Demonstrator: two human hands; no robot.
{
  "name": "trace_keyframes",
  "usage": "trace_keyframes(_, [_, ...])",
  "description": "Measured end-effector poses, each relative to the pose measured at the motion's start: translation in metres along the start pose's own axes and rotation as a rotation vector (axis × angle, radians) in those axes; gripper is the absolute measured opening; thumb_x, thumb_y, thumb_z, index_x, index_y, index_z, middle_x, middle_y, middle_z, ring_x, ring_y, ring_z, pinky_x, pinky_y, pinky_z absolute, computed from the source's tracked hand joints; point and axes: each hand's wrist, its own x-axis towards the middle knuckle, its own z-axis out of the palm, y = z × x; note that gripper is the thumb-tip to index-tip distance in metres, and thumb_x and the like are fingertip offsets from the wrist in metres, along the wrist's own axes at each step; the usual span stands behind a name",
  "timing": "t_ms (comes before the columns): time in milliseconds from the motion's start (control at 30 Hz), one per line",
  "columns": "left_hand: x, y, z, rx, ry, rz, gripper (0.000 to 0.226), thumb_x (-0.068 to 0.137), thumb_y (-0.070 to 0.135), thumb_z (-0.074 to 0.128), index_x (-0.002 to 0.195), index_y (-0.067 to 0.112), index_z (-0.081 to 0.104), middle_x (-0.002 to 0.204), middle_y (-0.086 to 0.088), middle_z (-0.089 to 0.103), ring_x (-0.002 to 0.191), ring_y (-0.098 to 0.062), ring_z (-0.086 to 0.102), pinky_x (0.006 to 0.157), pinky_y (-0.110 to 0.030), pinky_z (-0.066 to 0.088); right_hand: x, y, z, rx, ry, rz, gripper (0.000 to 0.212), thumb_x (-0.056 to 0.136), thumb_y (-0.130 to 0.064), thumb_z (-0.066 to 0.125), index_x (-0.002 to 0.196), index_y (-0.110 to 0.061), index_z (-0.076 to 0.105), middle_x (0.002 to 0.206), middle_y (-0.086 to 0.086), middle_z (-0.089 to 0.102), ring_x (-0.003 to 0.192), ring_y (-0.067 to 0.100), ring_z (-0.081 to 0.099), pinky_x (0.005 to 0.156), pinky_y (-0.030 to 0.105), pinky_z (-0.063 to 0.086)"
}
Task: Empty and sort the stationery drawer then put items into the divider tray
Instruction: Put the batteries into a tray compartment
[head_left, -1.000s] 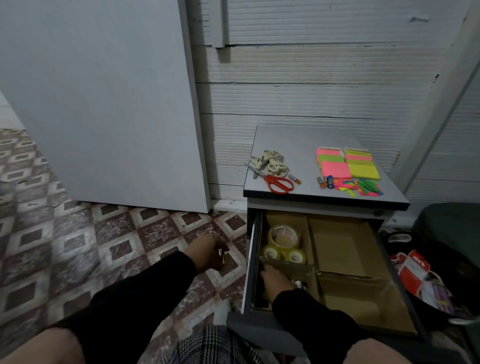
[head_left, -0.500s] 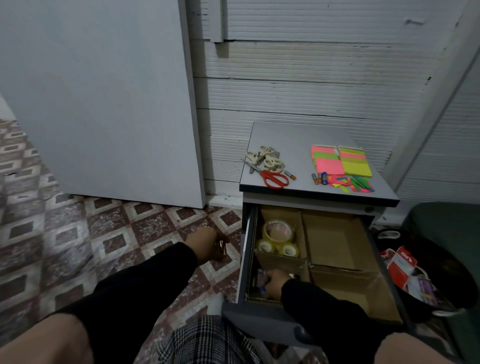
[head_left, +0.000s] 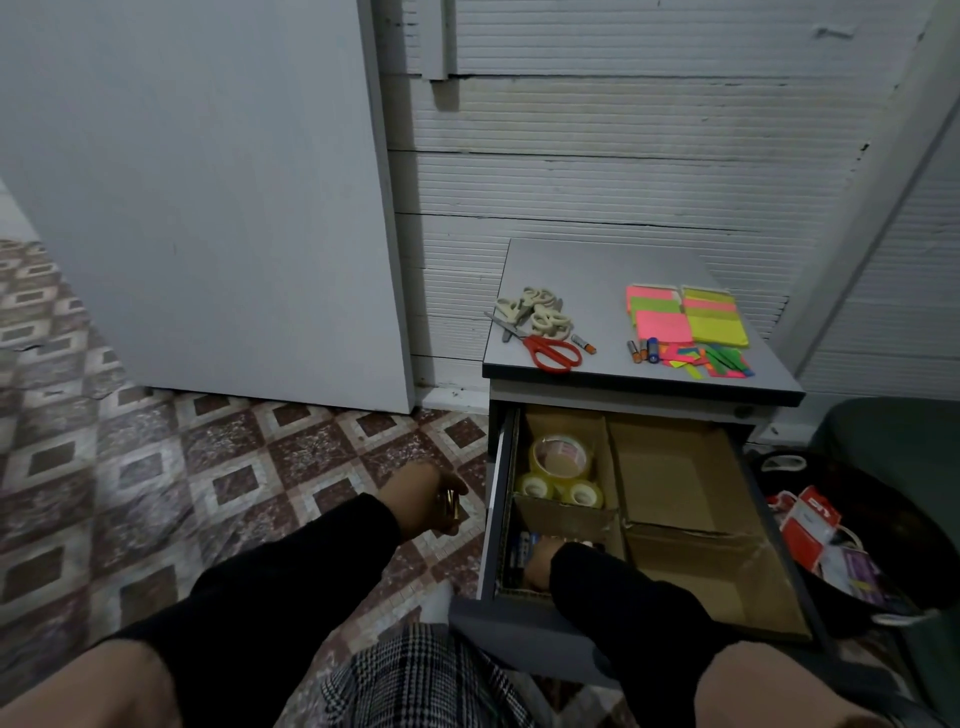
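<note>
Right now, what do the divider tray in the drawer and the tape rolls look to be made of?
Divider tray: seemingly corrugated cardboard, matte brown, with bent, uneven wall edges. Tape rolls: apparently clear glossy plastic film, yellowish, catching light; the cores are too small to tell.

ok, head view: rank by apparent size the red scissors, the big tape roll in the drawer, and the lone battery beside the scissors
1. Big tape roll, though nearer the camera, so unsure against the scissors.
2. Red scissors.
3. Lone battery, clearly smallest.
</note>
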Motion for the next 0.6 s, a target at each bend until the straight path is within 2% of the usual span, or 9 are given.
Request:
trace_keyframes(133, [-0.001,0.0,0.001,-0.008,-0.002,0.008,0.053,0.083,0.02,0.07,0.133,0.016,0.052,0.121,-0.004,0.064,0.11,-0.016,0.059,0.085,-0.015,0.039,-0.005,-0.002,-0.007,-0.03,-0.04,-0.025,0.053,0.096,-0.028,0.05,0.143,-0.008,0.036,0.145,0.014,0.04,0.133,0.03,0.041,0.106,0.035,0.036])
trace_keyframes(233, [-0.001,0.001,0.002,-0.015,-0.003,0.014,0.053,0.084,0.019,0.069,0.133,0.016,0.051,0.121,-0.004,0.064,0.109,-0.015,0.06,0.083,-0.013,0.038,-0.003,0.0,-0.008,0.043,-0.067,-0.017,0.051,0.095,-0.024,0.051,0.142,-0.007,0.039,0.144,0.012,0.044,0.132,0.029,0.044,0.104,0.034,0.039])
trace_keyframes(367, [0.001,0.003,0.007,0.003,0.023,0.028,0.053,0.084,0.02,0.069,0.134,0.02,0.051,0.122,-0.005,0.063,0.11,-0.018,0.059,0.09,-0.021,0.042,-0.007,0.004,-0.014,0.173,-0.133,0.015,0.058,0.093,-0.024,0.055,0.144,-0.007,0.034,0.147,0.01,0.039,0.134,0.027,0.04,0.106,0.032,0.037])
trace_keyframes(433, [0.001,0.006,0.009,-0.002,0.035,0.045,0.057,0.084,0.02,0.069,0.136,0.021,0.048,0.12,-0.006,0.063,0.108,-0.018,0.06,0.091,-0.022,0.044,-0.012,0.007,-0.018,0.28,-0.148,0.052,0.06,0.09,-0.026,0.06,0.142,-0.008,0.037,0.145,0.008,0.042,0.131,0.025,0.043,0.105,0.032,0.039])
trace_keyframes(467, [0.001,0.008,0.009,-0.025,0.043,0.055,0.062,0.083,0.019,0.07,0.139,0.021,0.044,0.121,-0.007,0.063,0.107,-0.019,0.06,0.092,-0.024,0.045,-0.014,0.009,-0.022,0.356,-0.153,0.076,0.055,0.089,-0.025,0.062,0.138,-0.007,0.044,0.14,0.008,0.048,0.126,0.025,0.048,0.103,0.032,0.041])
trace_keyframes(533, [-0.001,0.012,0.01,-0.08,0.067,0.071,0.073,0.081,0.017,0.072,0.144,0.022,0.036,0.127,-0.007,0.059,0.108,-0.021,0.06,0.095,-0.027,0.046,-0.011,0.012,-0.026,0.541,-0.184,0.086,0.029,0.089,-0.014,0.06,0.115,-0.001,0.06,0.119,0.012,0.061,0.104,0.024,0.06,0.095,0.034,0.048])
trace_keyframes(567, [-0.001,0.014,0.01,-0.099,0.085,0.081,0.077,0.08,0.016,0.073,0.145,0.022,0.032,0.131,-0.007,0.056,0.11,-0.021,0.059,0.096,-0.027,0.046,-0.015,0.013,-0.029,0.722,-0.199,0.084,0.013,0.09,-0.007,0.056,0.1,-0.002,0.063,0.104,0.012,0.064,0.089,0.022,0.062,0.088,0.033,0.051])
trace_keyframes(600, [-0.001,0.017,0.011,-0.112,0.099,0.091,0.08,0.079,0.016,0.073,0.146,0.021,0.029,0.133,-0.006,0.054,0.112,-0.021,0.058,0.096,-0.026,0.044,-0.019,0.015,-0.034,0.943,-0.196,0.079,0.008,0.091,-0.003,0.054,0.092,-0.004,0.062,0.093,0.011,0.063,0.078,0.019,0.061,0.08,0.03,0.054])
